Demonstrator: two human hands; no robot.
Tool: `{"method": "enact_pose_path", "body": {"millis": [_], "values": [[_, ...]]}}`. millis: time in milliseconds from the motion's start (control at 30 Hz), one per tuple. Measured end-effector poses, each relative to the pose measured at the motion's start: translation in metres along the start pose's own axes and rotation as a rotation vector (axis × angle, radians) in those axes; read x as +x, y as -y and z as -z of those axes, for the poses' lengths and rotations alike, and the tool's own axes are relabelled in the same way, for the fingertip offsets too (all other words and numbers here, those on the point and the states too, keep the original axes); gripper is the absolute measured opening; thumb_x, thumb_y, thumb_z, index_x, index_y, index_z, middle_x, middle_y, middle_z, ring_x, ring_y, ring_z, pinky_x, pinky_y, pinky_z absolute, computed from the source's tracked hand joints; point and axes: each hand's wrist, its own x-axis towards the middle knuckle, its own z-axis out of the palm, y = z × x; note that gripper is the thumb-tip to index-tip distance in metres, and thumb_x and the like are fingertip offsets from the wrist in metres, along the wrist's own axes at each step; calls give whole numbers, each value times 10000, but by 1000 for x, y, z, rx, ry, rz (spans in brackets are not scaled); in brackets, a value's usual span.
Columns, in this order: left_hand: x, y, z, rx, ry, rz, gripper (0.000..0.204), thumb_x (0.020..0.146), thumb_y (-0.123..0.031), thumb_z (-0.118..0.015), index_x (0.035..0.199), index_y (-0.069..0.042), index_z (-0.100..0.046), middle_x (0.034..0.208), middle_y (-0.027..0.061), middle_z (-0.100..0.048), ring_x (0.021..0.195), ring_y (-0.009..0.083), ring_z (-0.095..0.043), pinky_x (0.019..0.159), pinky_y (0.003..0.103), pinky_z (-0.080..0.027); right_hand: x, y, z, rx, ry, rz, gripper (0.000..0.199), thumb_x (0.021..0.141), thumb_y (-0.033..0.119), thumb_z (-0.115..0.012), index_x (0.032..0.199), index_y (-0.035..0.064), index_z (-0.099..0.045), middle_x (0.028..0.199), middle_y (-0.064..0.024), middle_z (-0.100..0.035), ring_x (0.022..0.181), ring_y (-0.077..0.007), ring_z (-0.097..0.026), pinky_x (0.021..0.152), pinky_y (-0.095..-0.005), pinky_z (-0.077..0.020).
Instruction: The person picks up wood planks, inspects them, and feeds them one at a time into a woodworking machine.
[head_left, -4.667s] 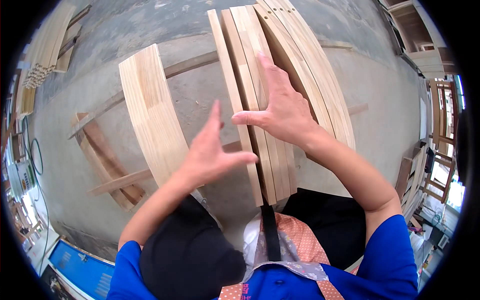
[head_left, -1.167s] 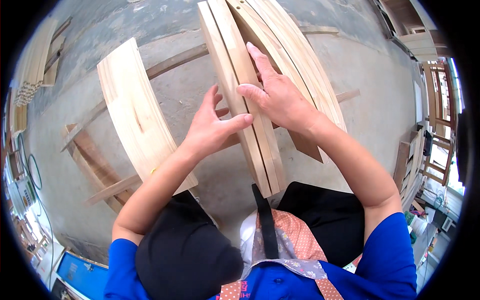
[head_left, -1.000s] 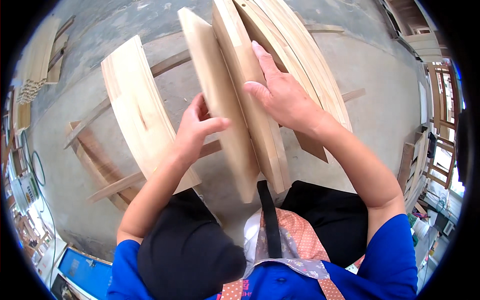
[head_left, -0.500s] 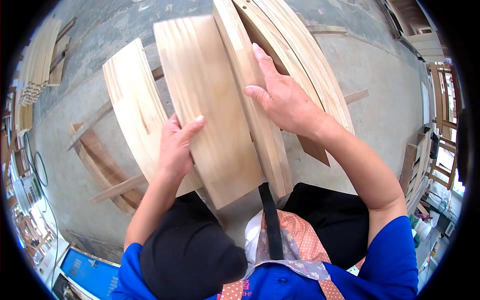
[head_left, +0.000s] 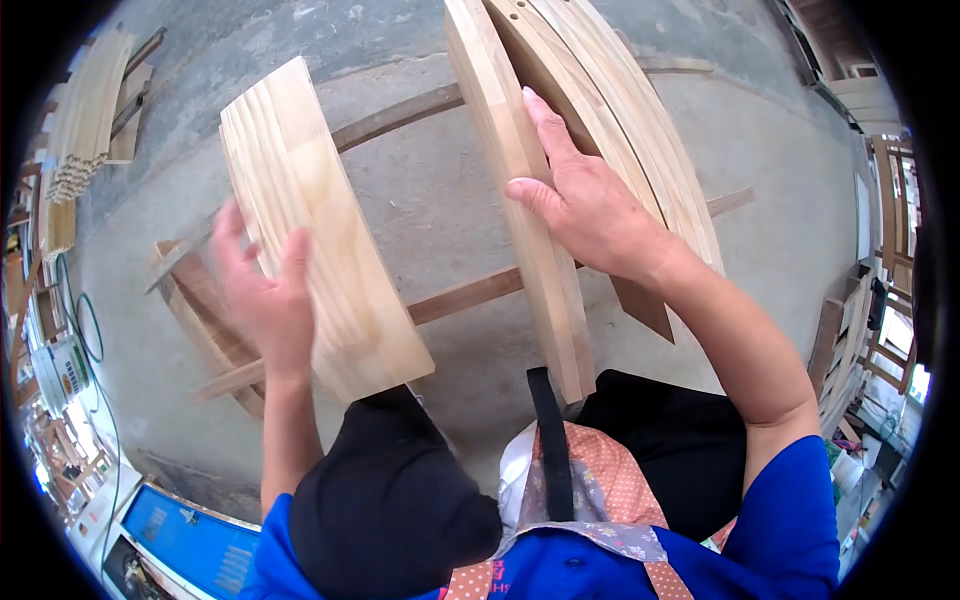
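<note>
My left hand (head_left: 268, 300) is blurred, its fingers apart and nothing held, at the left edge of a pale wooden board stack (head_left: 325, 240); its thumb overlaps the top board. Whether it touches the wood, I cannot tell. My right hand (head_left: 605, 215) is on a thick wooden board (head_left: 515, 170) standing on edge, thumb on the near side and index finger stretched along it; the other fingers are hidden. Right of this board, several curved boards (head_left: 640, 130) lean side by side, with round holes at the far end of one.
Wooden rails (head_left: 465, 297) cross beneath the boards above the concrete floor (head_left: 400, 200). A wooden frame (head_left: 205, 310) stands at the left. Long strips (head_left: 90, 110) are piled at far left. A blue metal panel (head_left: 185, 540) is at lower left, and a green hose (head_left: 88, 330) lies nearby.
The board that my left hand held in the middle now lies at the left, and the hand has let go and moved left. Rails show in the gap. My right hand stays on its board.
</note>
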Motion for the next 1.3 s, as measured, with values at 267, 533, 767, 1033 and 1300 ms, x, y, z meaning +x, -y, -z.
{"method": "enact_pose_path", "body": {"millis": [267,533,767,1033,1300], "values": [[-33,-95,-89,-554,951,210,982,776,-364,-765,1484,-26,-175,1420,218,-390,1311,357,-414,1063,424,-386,3,-8,-6,36,-35,47,775,926,307,-530,1510,43,-93,1071,-334,-615,1024,-473,-597,933,-472,-447],[-41,-77,-111,-1096,974,442,1060,724,-293,-810,1471,4,-119,1394,205,-398,1294,273,-432,1006,369,-436,2,-14,-21,223,-8,4,694,979,371,-465,1500,34,-154,1060,-319,-629,1009,-464,-609,911,-458,-465],[-33,-49,-82,-1155,789,937,450,755,-43,-627,1184,28,-509,1058,99,-628,953,190,-626,852,347,-527,-4,-4,-11,157,33,-45,492,1000,284,-412,1384,1,-296,929,-339,-621,922,-507,-586,836,-536,-442],[-46,-45,-89,-1133,574,932,318,915,-81,-610,1195,34,-512,1113,132,-630,974,193,-631,834,343,-534,-4,-1,-2,77,10,-74,328,999,227,-380,1213,-21,-374,940,-346,-610,898,-510,-578,797,-552,-444],[-4,-36,-21,-943,286,464,439,884,-80,-659,1268,41,-486,1156,130,-627,981,150,-626,863,275,-509,-5,-10,-2,-24,-22,-67,283,995,200,-379,1095,-63,-394,880,-338,-614,853,-498,-590,776,-542,-464]]}}
